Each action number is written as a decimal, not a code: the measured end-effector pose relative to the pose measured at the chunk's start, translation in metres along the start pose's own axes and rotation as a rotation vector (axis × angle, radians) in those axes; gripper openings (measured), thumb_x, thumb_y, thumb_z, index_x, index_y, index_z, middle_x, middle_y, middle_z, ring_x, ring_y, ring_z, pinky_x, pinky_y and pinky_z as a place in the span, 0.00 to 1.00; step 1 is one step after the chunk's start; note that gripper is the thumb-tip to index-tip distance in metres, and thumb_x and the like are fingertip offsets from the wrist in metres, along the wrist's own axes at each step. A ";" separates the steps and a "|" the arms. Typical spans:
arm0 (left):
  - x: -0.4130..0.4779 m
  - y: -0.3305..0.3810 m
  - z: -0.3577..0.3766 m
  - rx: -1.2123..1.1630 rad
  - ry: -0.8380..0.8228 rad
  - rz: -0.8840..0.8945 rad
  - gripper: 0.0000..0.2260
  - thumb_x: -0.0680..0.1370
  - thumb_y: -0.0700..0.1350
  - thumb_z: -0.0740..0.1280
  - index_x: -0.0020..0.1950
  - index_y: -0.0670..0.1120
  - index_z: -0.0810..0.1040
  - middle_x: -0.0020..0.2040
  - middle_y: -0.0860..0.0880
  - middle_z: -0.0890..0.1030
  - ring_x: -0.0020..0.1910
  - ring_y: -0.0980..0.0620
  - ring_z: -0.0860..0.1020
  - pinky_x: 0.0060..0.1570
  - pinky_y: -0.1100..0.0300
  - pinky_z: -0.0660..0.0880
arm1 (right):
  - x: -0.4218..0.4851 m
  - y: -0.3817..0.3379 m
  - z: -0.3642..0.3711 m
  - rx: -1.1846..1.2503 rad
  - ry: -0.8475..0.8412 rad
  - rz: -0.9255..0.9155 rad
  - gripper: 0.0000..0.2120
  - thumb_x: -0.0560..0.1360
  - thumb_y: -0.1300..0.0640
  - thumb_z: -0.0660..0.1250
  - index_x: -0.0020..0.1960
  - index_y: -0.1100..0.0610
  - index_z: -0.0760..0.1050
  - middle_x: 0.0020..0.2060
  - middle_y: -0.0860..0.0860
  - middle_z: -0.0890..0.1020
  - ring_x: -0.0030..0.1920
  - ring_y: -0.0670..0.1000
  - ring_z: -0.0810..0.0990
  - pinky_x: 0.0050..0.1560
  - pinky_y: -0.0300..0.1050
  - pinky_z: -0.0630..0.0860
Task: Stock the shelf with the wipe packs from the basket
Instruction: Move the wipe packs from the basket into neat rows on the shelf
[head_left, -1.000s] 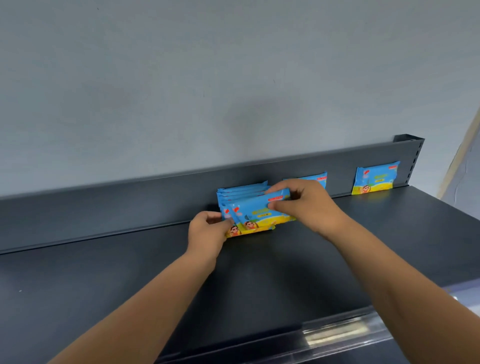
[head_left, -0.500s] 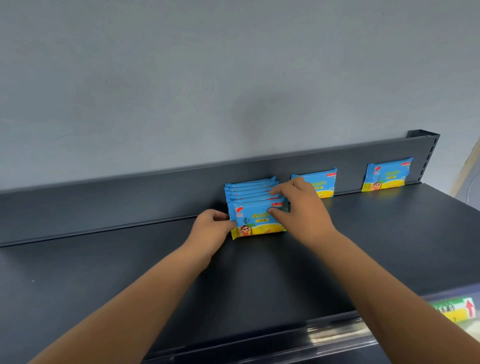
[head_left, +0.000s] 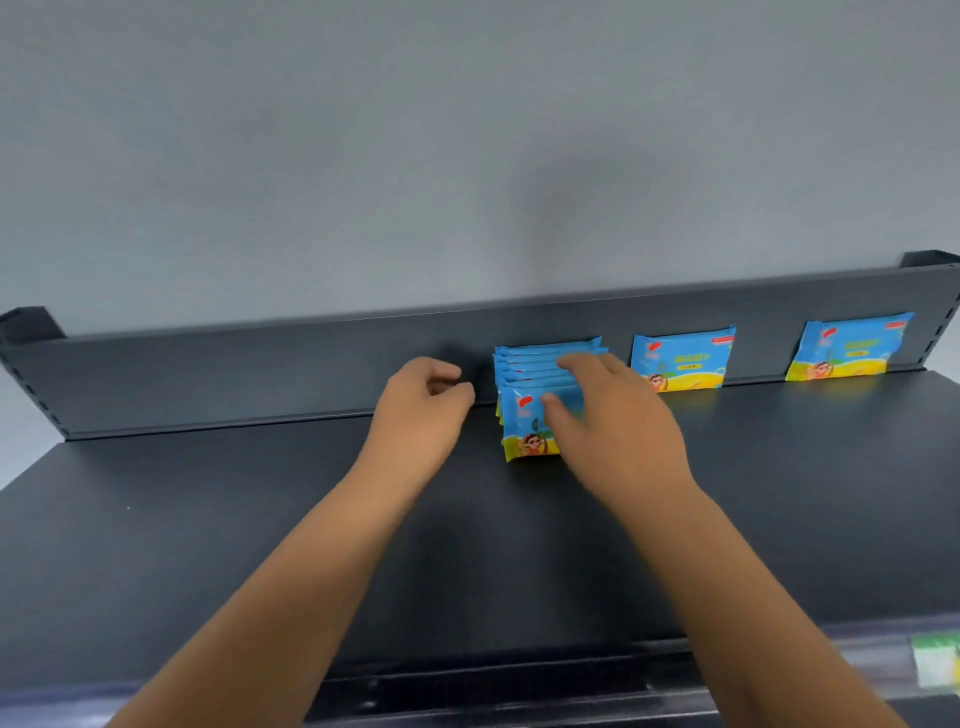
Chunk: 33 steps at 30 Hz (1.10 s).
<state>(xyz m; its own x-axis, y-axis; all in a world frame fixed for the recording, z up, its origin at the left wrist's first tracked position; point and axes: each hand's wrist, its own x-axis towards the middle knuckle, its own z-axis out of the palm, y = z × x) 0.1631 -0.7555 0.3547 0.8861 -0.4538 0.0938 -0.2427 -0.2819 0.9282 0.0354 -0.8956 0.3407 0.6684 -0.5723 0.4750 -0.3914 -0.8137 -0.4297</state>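
Head view: your right hand (head_left: 618, 431) lies flat-fingered over the upright row of blue-and-yellow plastic wipe packs (head_left: 524, 421). The fingers reach across the top edges and the thumb rests on the front pack's face; it steadies the row and grips nothing. Your left hand (head_left: 421, 410) hovers just beside the row's left end, loosely curled, empty and not touching it. The row stands on the dark grey metal shelf (head_left: 234, 545), its rear pack against the shelf's raised back panel (head_left: 234, 384). To the right, a single matching pack (head_left: 680, 361) and another near the far end (head_left: 847, 353) lean on the same panel, each well apart from the row. The basket is out of view.

The risk, by the look of it: the packs are soft and stand on narrow edges, so lifting your right hand abruptly could let the front ones tip forward. A knock from the left hand could skew the row sideways.
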 end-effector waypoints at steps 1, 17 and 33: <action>-0.007 0.001 -0.007 0.056 0.001 0.068 0.06 0.78 0.46 0.68 0.54 0.54 0.80 0.50 0.54 0.84 0.50 0.54 0.82 0.48 0.58 0.76 | -0.004 -0.008 0.000 0.018 -0.016 -0.018 0.19 0.81 0.46 0.63 0.69 0.51 0.74 0.65 0.49 0.78 0.64 0.53 0.76 0.59 0.51 0.76; -0.153 -0.121 -0.166 0.894 0.655 -0.131 0.19 0.79 0.61 0.62 0.50 0.46 0.80 0.45 0.47 0.84 0.45 0.39 0.81 0.41 0.46 0.79 | -0.097 -0.202 0.088 0.350 -0.312 -0.485 0.20 0.80 0.40 0.58 0.58 0.51 0.81 0.49 0.48 0.84 0.51 0.55 0.80 0.51 0.53 0.76; -0.378 -0.231 -0.297 1.024 0.864 -0.808 0.25 0.77 0.67 0.53 0.51 0.51 0.79 0.47 0.54 0.83 0.49 0.46 0.80 0.45 0.50 0.78 | -0.305 -0.381 0.182 0.520 -0.831 -1.082 0.18 0.81 0.39 0.59 0.66 0.46 0.71 0.58 0.44 0.81 0.56 0.52 0.77 0.49 0.49 0.78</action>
<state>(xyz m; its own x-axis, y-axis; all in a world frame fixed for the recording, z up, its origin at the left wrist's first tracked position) 0.0016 -0.2676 0.2116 0.7713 0.5993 0.2143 0.5544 -0.7980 0.2361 0.0959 -0.3925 0.2204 0.7174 0.6518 0.2460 0.6770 -0.5687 -0.4672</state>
